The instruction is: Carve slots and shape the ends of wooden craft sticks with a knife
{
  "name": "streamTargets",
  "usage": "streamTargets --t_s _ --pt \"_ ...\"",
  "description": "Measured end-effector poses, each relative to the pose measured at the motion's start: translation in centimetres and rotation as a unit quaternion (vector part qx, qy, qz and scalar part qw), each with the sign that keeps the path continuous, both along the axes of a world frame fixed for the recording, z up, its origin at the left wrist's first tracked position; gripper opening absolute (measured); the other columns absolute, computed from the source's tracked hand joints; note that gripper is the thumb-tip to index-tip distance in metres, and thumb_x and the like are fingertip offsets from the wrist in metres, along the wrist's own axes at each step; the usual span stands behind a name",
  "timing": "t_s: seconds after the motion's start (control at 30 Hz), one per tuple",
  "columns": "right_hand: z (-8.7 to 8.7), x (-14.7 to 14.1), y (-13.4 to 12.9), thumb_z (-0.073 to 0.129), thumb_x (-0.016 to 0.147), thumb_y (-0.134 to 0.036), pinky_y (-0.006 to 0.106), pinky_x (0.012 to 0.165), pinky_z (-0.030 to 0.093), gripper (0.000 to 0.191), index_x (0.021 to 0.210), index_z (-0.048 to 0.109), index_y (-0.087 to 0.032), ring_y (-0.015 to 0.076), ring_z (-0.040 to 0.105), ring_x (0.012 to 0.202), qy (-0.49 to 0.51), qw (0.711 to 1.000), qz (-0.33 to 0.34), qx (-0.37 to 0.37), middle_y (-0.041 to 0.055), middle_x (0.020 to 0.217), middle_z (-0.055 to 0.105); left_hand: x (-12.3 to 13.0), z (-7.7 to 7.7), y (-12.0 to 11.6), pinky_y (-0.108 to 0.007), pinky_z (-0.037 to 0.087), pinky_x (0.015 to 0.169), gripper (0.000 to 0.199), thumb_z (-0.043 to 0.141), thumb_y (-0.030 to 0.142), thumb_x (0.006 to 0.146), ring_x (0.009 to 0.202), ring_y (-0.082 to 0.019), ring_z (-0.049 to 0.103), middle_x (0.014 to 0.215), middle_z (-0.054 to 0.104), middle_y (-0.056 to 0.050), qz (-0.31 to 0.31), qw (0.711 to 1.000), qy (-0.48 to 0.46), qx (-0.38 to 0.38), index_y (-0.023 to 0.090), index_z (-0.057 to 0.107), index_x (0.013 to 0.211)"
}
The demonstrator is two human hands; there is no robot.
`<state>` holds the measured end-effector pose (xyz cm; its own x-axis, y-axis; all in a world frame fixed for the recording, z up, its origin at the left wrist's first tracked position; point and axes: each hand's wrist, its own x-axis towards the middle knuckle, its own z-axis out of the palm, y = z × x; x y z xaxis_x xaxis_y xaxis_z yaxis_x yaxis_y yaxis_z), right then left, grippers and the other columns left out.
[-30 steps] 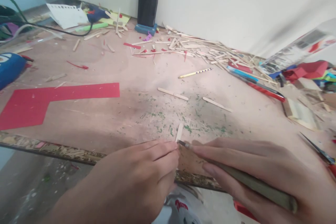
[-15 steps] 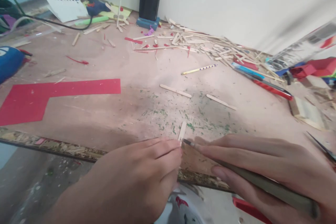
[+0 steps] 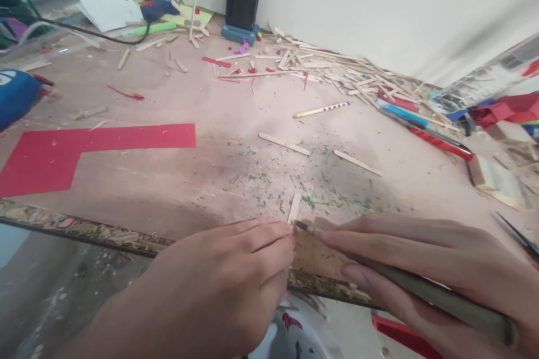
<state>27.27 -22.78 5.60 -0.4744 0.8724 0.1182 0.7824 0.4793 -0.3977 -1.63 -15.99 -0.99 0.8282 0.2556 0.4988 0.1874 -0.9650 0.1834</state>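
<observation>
At the table's near edge my left hand [image 3: 236,275] is closed, pressing a wooden craft stick [image 3: 294,207] down on the tabletop. The stick's rounded far end pokes out past my fingertips; its near part is hidden under them. My right hand [image 3: 412,269] grips a craft knife [image 3: 438,300] with a long greyish handle lying back across the palm. Its blade tip touches or nearly touches the stick's right side, close to my left fingertips. Two more craft sticks, one in the middle [image 3: 284,144] and one further right [image 3: 357,163], lie flat beyond my hands.
Green shavings [image 3: 309,201] are scattered past the stick. Red L-shaped paper [image 3: 126,137] lies at left. A patterned pencil [image 3: 322,110], a pile of wooden sticks [image 3: 320,61], a red-and-black cutter [image 3: 446,143], a wood block [image 3: 499,182] and a pointed dark blade [image 3: 517,233] lie around.
The view has shifted very slightly, so things appear a little further right. Both hands, the stick and the knife keep almost the same positions.
</observation>
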Motion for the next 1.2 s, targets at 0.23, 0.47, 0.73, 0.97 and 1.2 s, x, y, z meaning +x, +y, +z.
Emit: streamTargets --t_s 0.23,0.47,0.73,0.97,1.2 --pt "-0.2 -2.0 0.9 0.087 0.099 -0.055 0.046 0.094 0.076 0.057 0.153 0.077 -0.043 0.0352 0.085 0.119 0.056 0.998 -0.037 -0.005 0.0031 0.126 0.088 0.0 -0.2 0.1 -0.034 0.061 0.12 0.023 0.06 0.017 0.117 0.117 -0.023 0.077 0.114 0.083 -0.009 -0.01 1.0 0.003 -0.01 0.012 0.082 0.111" --pt "-0.3 -3.0 1.2 0.087 0.098 -0.059 0.047 0.096 0.076 0.057 0.152 0.078 -0.043 0.0362 0.084 0.122 0.059 0.998 -0.035 -0.002 0.0039 0.127 0.088 -0.1 0.0 0.1 -0.034 0.06 0.118 0.022 0.061 0.017 0.117 0.115 -0.023 0.076 0.112 0.082 -0.008 -0.007 1.0 0.01 -0.012 0.012 0.081 0.111" --pt "0.2 -0.1 0.9 0.068 0.112 -0.032 0.03 0.093 0.074 0.064 0.172 0.054 -0.048 0.022 0.086 0.115 -0.007 0.999 0.03 -0.019 -0.0032 0.139 0.085 -0.2 0.0 0.2 -0.034 0.059 0.12 0.022 0.061 0.018 0.117 0.116 -0.022 0.077 0.113 0.083 -0.008 -0.008 1.0 0.01 -0.011 0.013 0.081 0.11" --pt "-0.2 0.5 0.1 0.068 0.113 -0.035 0.029 0.103 0.072 0.055 0.167 0.059 -0.044 0.0185 0.084 0.12 -0.033 0.999 0.024 0.008 -0.0059 0.142 0.084 -0.1 -0.1 0.1 -0.034 0.059 0.121 0.025 0.059 0.016 0.117 0.118 -0.023 0.077 0.115 0.083 -0.008 -0.007 1.0 0.001 -0.014 0.011 0.083 0.113" --pt "-0.1 -0.6 0.2 0.064 0.115 -0.035 0.025 0.098 0.069 0.042 0.157 0.063 -0.037 0.0149 0.083 0.117 -0.056 0.998 0.024 0.015 -0.0053 0.136 0.084 -0.3 -0.3 0.0 -0.036 0.058 0.123 0.02 0.067 0.019 0.115 0.124 -0.025 0.076 0.123 0.084 -0.01 -0.013 1.0 0.01 -0.005 0.009 0.083 0.12"
